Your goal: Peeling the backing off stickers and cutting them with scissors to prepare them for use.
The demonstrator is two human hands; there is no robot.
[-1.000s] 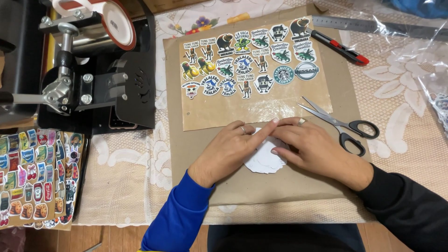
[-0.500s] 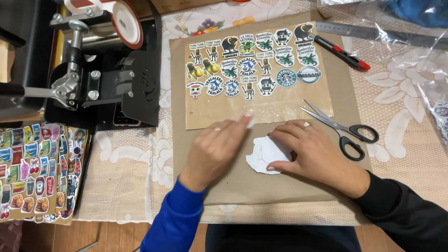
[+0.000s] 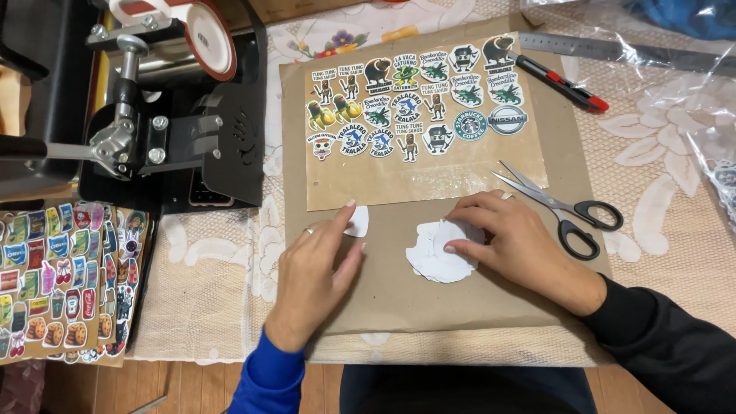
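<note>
Your left hand [image 3: 318, 272] lies flat and open on the brown cardboard sheet [image 3: 475, 299], fingers stretched forward, gripping nothing. Its index fingertip rests on a small white cutout [image 3: 359, 221] that lies alone on the cardboard, just below the lower edge of the sticker sheet [image 3: 418, 115]. A ring shows on 1 finger of that hand.

Your right hand [image 3: 521, 249] is loosely curled, palm down, with its fingertips pressed on the top of a small stack of white cutouts [image 3: 438, 257]. It pins the stack rather than grasping it. The stack sits near the middle of the cardboard, well apart from the single cutout and to its right.

The sticker sheet is a tan page lying on the upper part of the cardboard, carrying rows of colourful cartoon stickers, with a bare strip along its bottom edge. Scissors [image 3: 563, 211] with black handles lie just beside your right hand, blades open and pointing toward the sticker sheet. A red and black utility knife [image 3: 563, 80] lies at the upper right corner of the cardboard, and a metal ruler [image 3: 606, 50] lies beyond it on the lace tablecloth [image 3: 675, 192].

To the left of the cardboard stands a black press machine [image 3: 153, 130] with a lever. Below it, at the left edge, lies a second sheet of stickers [image 3: 61, 280], full of small coloured pictures.
</note>
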